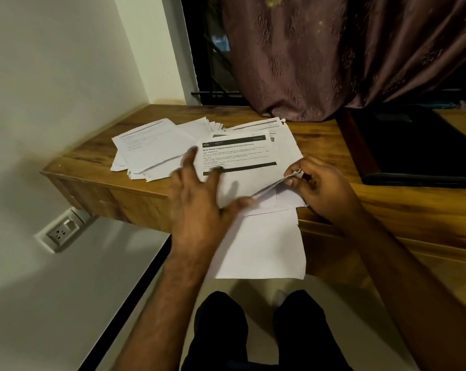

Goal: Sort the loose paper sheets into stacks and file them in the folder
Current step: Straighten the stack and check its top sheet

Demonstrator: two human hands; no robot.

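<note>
A plain white wall corner and a brown patterned curtain (347, 54) frame the brown wooden desk (320, 145). On it, to the left of the printed white sheet with black header bands (239, 153), lies a fanned pile of loose white paper sheets (151, 148); the dark flat folder (414, 151) sits to that sheet's right, shut and, as far as can be seen, not yet filled. Sorting looks early: no squared stack is visible, and filing is still to come. The left hand (197, 199) is spread, its fingers (190, 156) straight, the tips over the printed sheet's left edge. The right hand (320, 186) pinches a thin bundle of white sheets (277, 183) just below the printed sheet, which overhangs the desk's front edge.
</note>
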